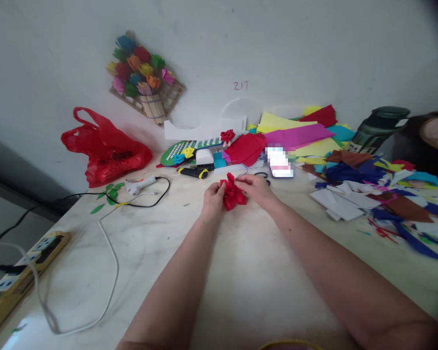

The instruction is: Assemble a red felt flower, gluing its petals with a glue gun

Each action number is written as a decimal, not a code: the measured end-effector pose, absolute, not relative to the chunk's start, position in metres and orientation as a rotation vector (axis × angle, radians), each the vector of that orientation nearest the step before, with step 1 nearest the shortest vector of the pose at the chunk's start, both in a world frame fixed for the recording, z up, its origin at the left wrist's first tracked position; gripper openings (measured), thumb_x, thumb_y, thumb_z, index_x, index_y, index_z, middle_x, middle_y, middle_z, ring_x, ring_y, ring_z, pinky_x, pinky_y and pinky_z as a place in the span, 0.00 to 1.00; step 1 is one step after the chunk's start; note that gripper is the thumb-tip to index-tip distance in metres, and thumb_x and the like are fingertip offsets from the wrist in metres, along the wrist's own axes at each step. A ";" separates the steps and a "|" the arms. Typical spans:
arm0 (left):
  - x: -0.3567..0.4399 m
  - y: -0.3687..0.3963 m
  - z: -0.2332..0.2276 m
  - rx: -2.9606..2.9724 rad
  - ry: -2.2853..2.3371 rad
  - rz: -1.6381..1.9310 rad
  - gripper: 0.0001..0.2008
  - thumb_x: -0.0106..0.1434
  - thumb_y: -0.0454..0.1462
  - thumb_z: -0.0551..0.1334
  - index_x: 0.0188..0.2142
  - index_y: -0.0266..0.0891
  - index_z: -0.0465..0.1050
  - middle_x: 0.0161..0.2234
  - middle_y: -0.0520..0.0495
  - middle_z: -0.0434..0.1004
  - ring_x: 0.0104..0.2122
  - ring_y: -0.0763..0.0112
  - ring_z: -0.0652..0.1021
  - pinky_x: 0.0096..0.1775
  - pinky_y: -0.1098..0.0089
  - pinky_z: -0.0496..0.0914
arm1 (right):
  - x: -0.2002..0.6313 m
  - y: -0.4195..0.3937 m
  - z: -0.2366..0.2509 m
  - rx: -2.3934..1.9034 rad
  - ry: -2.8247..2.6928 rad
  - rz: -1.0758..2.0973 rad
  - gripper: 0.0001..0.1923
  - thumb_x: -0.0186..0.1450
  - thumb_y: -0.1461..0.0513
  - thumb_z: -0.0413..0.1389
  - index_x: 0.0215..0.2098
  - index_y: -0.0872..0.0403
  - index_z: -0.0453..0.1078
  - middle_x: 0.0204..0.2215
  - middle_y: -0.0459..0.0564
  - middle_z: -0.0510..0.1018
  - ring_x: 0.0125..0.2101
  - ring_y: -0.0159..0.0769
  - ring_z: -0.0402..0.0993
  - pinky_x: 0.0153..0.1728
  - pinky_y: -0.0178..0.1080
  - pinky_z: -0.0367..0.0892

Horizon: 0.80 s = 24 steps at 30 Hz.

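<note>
A red paper flower [234, 194] with spread petals is between my two hands, just above the pale tabletop. My left hand [213, 198] pinches its left side. From the right, the fingertips of my right hand [254, 188] close on one of its upper petals. Scissors [263, 177], mostly hidden, lie just behind my right hand, and a phone [281, 164] with a lit screen rests beyond them. A black and yellow utility knife [194, 172] lies behind my left hand. The flower's underside is out of sight.
Left of me are a glue gun [140, 185] with its cord, green paper leaves [109, 193], a red plastic bag [105, 150] and a power strip [29, 260]. Paper scraps [383, 189] pile up at right near a dark bottle [379, 129]. Coloured sheets [295, 133] lie along the wall.
</note>
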State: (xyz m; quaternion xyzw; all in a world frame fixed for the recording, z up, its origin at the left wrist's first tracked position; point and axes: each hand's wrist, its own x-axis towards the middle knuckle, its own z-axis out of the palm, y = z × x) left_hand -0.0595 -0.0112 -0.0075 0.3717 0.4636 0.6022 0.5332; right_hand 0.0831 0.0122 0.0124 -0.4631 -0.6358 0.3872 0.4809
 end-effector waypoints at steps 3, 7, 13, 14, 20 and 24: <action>-0.058 -0.017 -0.001 0.858 1.011 1.429 0.22 0.44 0.50 0.71 0.27 0.36 0.67 0.21 0.53 0.69 0.22 0.76 0.69 0.26 0.74 0.63 | 0.082 0.015 0.008 -1.166 -1.604 0.819 0.06 0.54 0.60 0.57 0.28 0.53 0.75 0.26 0.47 0.80 0.28 0.36 0.75 0.33 0.39 0.71; -0.057 -0.023 0.006 0.796 0.948 1.392 0.22 0.40 0.46 0.73 0.27 0.36 0.67 0.22 0.52 0.70 0.22 0.75 0.71 0.27 0.73 0.64 | 0.082 0.017 0.006 -1.177 -1.661 0.725 0.05 0.54 0.62 0.56 0.25 0.52 0.74 0.24 0.46 0.79 0.27 0.35 0.74 0.32 0.38 0.70; -0.059 -0.021 0.006 0.757 0.895 1.358 0.18 0.39 0.41 0.72 0.27 0.34 0.71 0.24 0.47 0.74 0.25 0.71 0.74 0.30 0.70 0.67 | 0.081 0.014 0.005 -1.195 -1.709 0.572 0.06 0.55 0.62 0.56 0.27 0.52 0.75 0.25 0.46 0.80 0.27 0.36 0.75 0.32 0.39 0.70; -0.060 -0.021 0.006 0.753 0.896 1.349 0.18 0.39 0.41 0.72 0.27 0.34 0.71 0.24 0.47 0.74 0.24 0.71 0.74 0.30 0.70 0.67 | 0.080 0.013 0.005 -1.197 -1.717 0.539 0.05 0.55 0.62 0.56 0.27 0.51 0.75 0.25 0.46 0.80 0.27 0.36 0.75 0.32 0.39 0.70; -0.060 -0.021 0.004 0.780 0.945 1.292 0.21 0.39 0.45 0.73 0.27 0.33 0.73 0.23 0.47 0.73 0.22 0.71 0.73 0.26 0.70 0.66 | 0.080 0.009 0.005 -1.211 -1.765 0.449 0.05 0.56 0.62 0.56 0.29 0.50 0.74 0.27 0.47 0.81 0.28 0.37 0.76 0.33 0.40 0.70; -0.060 -0.020 0.001 0.887 0.955 1.315 0.21 0.39 0.47 0.73 0.26 0.33 0.73 0.22 0.48 0.73 0.22 0.73 0.72 0.26 0.72 0.65 | 0.080 0.006 0.008 -1.131 -1.775 0.384 0.11 0.57 0.64 0.55 0.38 0.51 0.73 0.34 0.50 0.81 0.35 0.39 0.77 0.38 0.42 0.71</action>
